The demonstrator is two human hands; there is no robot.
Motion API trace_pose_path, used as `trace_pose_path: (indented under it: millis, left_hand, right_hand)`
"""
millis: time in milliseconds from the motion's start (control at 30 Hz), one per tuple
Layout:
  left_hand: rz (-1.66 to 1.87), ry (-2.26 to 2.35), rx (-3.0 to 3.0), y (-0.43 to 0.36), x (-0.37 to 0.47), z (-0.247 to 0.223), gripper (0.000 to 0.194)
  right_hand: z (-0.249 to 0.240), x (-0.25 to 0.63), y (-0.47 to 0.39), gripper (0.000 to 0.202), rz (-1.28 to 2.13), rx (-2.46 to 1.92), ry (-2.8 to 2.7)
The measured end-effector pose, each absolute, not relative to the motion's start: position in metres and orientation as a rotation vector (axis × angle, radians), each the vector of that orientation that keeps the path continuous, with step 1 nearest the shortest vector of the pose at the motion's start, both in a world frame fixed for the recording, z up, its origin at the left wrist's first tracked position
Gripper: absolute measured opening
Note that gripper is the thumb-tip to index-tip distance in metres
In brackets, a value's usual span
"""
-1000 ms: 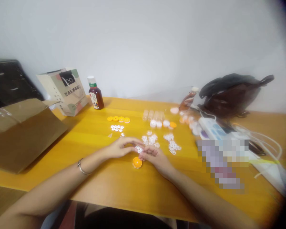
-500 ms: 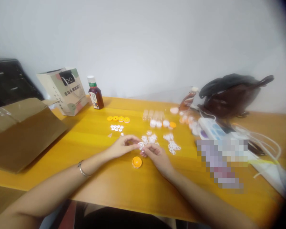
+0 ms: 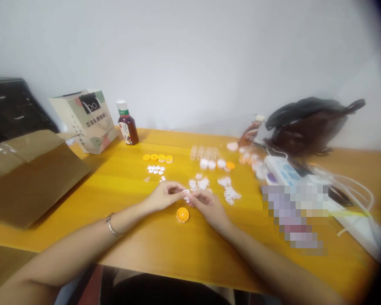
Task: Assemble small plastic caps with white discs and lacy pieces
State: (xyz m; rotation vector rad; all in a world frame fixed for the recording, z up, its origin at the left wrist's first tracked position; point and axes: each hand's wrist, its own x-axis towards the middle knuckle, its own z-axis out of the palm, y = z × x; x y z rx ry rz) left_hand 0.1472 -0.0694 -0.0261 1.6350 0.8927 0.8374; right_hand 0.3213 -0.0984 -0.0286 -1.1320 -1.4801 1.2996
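Between my two hands is a small white piece with holes in it (image 3: 186, 194). My left hand (image 3: 165, 195) pinches its left side with thumb and fingers. On its right side my right hand (image 3: 209, 206) closes its fingertips. Just below them on the table sits a round orange cap-like part (image 3: 183, 215) with a raised rim. Behind the hands lies a loose pile of similar white perforated pieces (image 3: 199, 184), partly hidden by my right hand. Another group of white perforated pieces (image 3: 231, 195) is off to the right.
Yellow-orange rings (image 3: 158, 158) and small white discs (image 3: 155, 169) stand in rows at the left. Clear cylinders (image 3: 205, 153) and white caps (image 3: 212, 164) lie farther back. A cardboard box (image 3: 34, 178), paper bag (image 3: 92, 123), dark-red bottle (image 3: 127, 129) and power strip (image 3: 282, 171) flank the table.
My fingers have shifted slightly around the white perforated piece, and the fingertips of both hands have come a little closer together. The orange part stays in place.
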Motion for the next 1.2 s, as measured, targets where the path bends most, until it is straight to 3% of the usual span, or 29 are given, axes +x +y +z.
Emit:
trace_pose_path:
  millis: [133,300,533,1200]
  left_hand:
    - [0.874,0.94,1.648,-0.068,0.146,-0.022,0.023]
    - [0.897,0.976,1.662,-0.064,0.139,-0.018,0.021]
    - [0.849,0.92,1.805,-0.066,0.138,-0.019,0.021]
    - [0.725,0.839,2.303,-0.07,0.138,-0.017,0.021]
  right_hand:
    - [-0.029,0.325,-0.099,0.025,1.244,-1.136,-1.59]
    - [-0.032,0.329,-0.106,0.049,0.99,-1.092,-2.02]
    - [-0.041,0.328,-0.099,0.019,0.781,-1.082,-2.118]
    - [-0.045,0.329,-0.091,0.02,0.758,-1.102,-2.092]
